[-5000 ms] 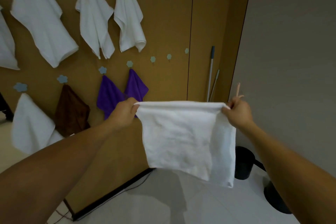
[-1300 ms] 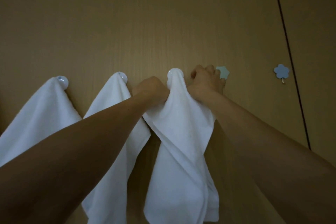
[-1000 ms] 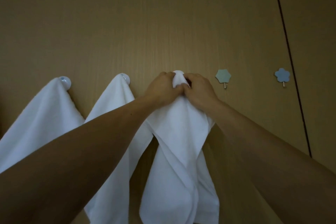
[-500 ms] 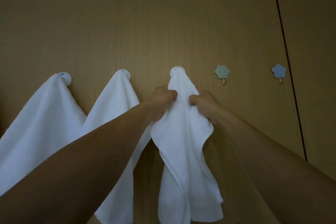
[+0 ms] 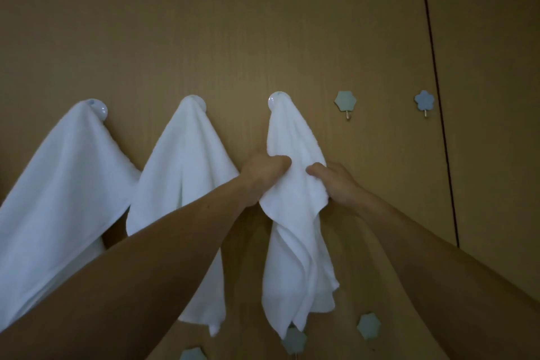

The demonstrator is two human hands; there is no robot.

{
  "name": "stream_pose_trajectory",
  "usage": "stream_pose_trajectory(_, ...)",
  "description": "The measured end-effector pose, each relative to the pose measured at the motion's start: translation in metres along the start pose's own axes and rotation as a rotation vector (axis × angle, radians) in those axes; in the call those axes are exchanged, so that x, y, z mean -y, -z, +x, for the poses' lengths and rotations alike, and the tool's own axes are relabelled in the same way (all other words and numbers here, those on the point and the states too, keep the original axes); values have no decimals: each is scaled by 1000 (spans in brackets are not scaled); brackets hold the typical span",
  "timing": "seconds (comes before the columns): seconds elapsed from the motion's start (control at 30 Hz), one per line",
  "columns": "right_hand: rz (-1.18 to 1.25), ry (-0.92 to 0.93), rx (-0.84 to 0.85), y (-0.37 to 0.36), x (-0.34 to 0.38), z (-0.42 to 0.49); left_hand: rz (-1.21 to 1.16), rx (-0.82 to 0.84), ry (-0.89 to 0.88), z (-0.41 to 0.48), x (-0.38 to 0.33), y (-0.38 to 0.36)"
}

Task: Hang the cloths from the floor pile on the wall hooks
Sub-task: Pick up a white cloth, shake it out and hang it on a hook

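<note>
Wooden wall panelling fills my view. One white cloth hangs by its corner from a round white hook, just right of two other white cloths on their own hooks. My left hand grips its left edge and my right hand pinches its right edge. A second ago both hands were bunched at the hook; now they sit lower on the cloth. Two bare flower hooks lie further right.
</note>
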State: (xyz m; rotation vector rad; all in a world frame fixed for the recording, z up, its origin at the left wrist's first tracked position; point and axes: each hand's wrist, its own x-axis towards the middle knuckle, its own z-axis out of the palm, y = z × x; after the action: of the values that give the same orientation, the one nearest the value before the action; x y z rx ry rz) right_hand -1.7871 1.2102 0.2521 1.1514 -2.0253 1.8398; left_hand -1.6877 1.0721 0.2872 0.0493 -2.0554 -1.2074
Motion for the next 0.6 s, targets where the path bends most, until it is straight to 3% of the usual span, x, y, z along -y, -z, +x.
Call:
stream_pose_trajectory(0.13, -260, -40, -12, 12, 4, -8, 25, 53, 125, -5, -3, 9)
stream_pose_trajectory(0.27, -750, 156, -358, 12, 19, -3, 166, -151, -128, -3, -11, 5)
stream_pose_trajectory(0.33, -699, 265, -362, 5, 27, 2, 366, -289, -266, 0, -14, 2)
stream_pose_trajectory(0.4, -545, 305, -261, -4, 32, 5, 446, -324, -349, 3, -12, 1)
stream_pose_trajectory(0.5, -391, 245, -166, -15, 26, 4, 386, -130, -385, 1, 3, -1)
stream_pose_trajectory(0.6, -339, 212, -170, -20, 9, -3, 342, -78, -366, -4, 16, -4)
